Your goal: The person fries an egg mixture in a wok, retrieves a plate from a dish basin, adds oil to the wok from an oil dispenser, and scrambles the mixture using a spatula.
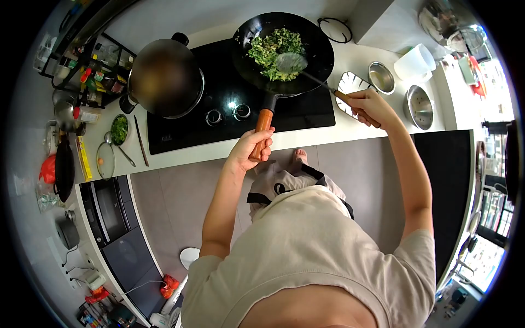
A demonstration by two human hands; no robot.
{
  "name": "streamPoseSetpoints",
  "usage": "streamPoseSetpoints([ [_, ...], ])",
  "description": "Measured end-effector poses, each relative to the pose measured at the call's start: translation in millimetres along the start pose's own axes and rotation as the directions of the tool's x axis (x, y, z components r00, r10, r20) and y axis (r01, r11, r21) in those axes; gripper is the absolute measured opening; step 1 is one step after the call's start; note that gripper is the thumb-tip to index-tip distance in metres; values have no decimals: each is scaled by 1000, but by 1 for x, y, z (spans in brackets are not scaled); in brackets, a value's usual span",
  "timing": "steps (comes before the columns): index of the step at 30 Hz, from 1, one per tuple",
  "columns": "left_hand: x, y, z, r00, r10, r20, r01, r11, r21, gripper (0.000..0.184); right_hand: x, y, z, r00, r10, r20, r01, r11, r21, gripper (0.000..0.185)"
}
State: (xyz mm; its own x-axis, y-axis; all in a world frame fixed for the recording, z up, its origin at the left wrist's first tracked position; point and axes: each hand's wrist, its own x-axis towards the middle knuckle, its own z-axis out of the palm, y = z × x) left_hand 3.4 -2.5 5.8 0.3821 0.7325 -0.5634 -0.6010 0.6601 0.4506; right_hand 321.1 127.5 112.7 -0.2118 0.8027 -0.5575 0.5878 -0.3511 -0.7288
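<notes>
Between nine and ten on my feed, I have a small bowl (120,144) of leafy greens (119,129) on the counter (355,57). Between ten and eleven sits a large pot (167,79), its top too blurred for me to read.

Near centre, I see the left hand (247,148) closed around the orange-brown handle (262,127) of the wok (318,53), which stands at twelve on the black cooktop (298,113). Chopped greens (273,48) lie heaped inside it. The spatula (290,63) has its head at that heap's four o'clock; the right hand (369,106) grips its wooden end at my two. From there, a steel bowl (384,81) stands at one, a colander (419,106) at three.
</notes>
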Motion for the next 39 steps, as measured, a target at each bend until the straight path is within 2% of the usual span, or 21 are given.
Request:
streamPoseSetpoints([
  [3, -1, 2, 2, 1000, 2, 1, -2, 1000, 1, 30, -8, -24, -10, 984, 70, 166, -48, 990, -130, 20],
  [4, -2, 1, 3, 1000, 2, 0, -2, 1000, -1, 30, -10, -32, -18, 981, 79, 177, -44, 980, -192, 21],
  [5, -1, 1, 2, 1000, 2, 1, -2, 1000, 1, 30, -11, -41, -26, 981, 109, 163, -76, 977, -198, 21],
  [7, 0, 0, 0, 1000, 5, 6, -5, 1000, 1, 30, -6, -45, -33, 974, 57, 219, -51, 998, -30, 21],
  [11, -1, 2, 2, 1000, 10, 7, -10, 1000, -1, 31, -7, -52, -20, 954, 49, 297, -20, 995, -101, 20],
  [16, -1, -1, 2, 1000, 15, 5, -15, 1000, -7, 32, -13, -47, -29, 949, 53, 310, -7, 989, -147, 28],
  [19, -2, -1, 2, 1000, 23, 7, -23, 1000, -15, 31, -25, -70, -47, 974, 41, 221, 8, 977, -213, 30],
  [21, -2, -1, 3, 1000, 25, 6, -25, 1000, -15, 31, -20, -87, -62, 995, 49, 83, -11, 916, -402, 32],
  [23, -1, -1, 2, 1000, 28, 6, -28, 1000, -8, 30, -6, -99, -78, 995, 2, 101, 56, 823, -566, 32],
  [26, 1, -2, -1, 999, 30, 25, -30, 999, -16, 29, 9, -113, -80, 1000, 11, 20, 9, 620, -785, 22],
  [28, 0, -2, -1, 999, 28, 23, -28, 999, -19, 29, 24, -107, -78, 1000, -18, 19, 26, 664, -748, 28],
  [30, 0, -1, 0, 999, 30, 25, -30, 999, -14, 28, 49, -91, -67, 1000, -29, 12, 28, 674, -738, 47],
  [31, -2, -1, 1, 1000, 18, 16, -18, 1000, -12, 28, 65, -73, -54, 993, -116, 4, 81, 665, -742, 50],
  [32, -2, 0, 2, 1000, 10, 9, -10, 1000, -8, 27, 77, -49, -37, 977, -212, -29, 145, 758, -636, 43],
  [33, -1, 2, 3, 1000, 4, 4, -4, 1000, -9, 27, 89, -36, -20, 992, -108, -65, 48, 802, -595, 37],
  [34, 0, 1, 1, 999, 10, 31, -10, 1000, -8, 27, 95, -25, -7, 986, -150, -72, 78, 797, -598, 33],
  [35, 0, 0, 1, 1000, 12, 28, -11, 1000, -9, 27, 99, -15, 4, 962, -263, -67, 176, 794, -582, 31],
  [38, 0, 0, 0, 1000, 18, 16, -17, 1000, -6, 28, 84, -18, 15, 955, -294, -39, 246, 858, -451, 32],
  [39, 0, -1, -1, 1000, 17, 15, -17, 1000, -1, 28, 75, -18, 16, 968, -249, -20, 225, 902, -368, 31],
])
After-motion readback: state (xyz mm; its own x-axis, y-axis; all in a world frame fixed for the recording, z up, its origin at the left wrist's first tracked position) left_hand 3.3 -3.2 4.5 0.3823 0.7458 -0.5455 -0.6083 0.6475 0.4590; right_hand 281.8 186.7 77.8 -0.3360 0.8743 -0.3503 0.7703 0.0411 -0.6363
